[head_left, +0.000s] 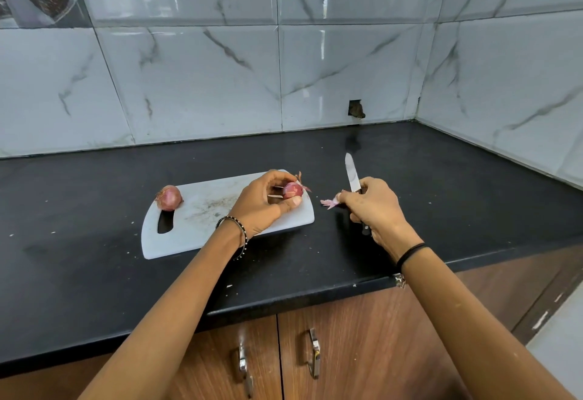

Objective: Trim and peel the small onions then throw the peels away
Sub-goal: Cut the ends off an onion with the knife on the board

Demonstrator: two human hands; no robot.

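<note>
Hands at work over a black stone countertop [410, 159] backed by grey-veined marble wall tiles [202, 84]. Left hand [263, 202], beaded bracelet at the wrist, curls fingers and thumb round a small red onion [292, 190], partly peeled, held above the right end of a white plastic cutting board [202, 210]; loose papery skin sticks out at the onion's far side. Right hand [373, 207] grips the dark handle of a steel-bladed kitchen knife [352, 174], blade pointing up and away, and pinches a pale pink strip of onion peel [329, 201] at the fingertips, just off the board's right edge. A second small red onion [169, 198], unpeeled, sits on the board's left end above the handle slot. Brown wooden cabinet doors [362, 346] with metal pulls run below the counter edge.
</note>
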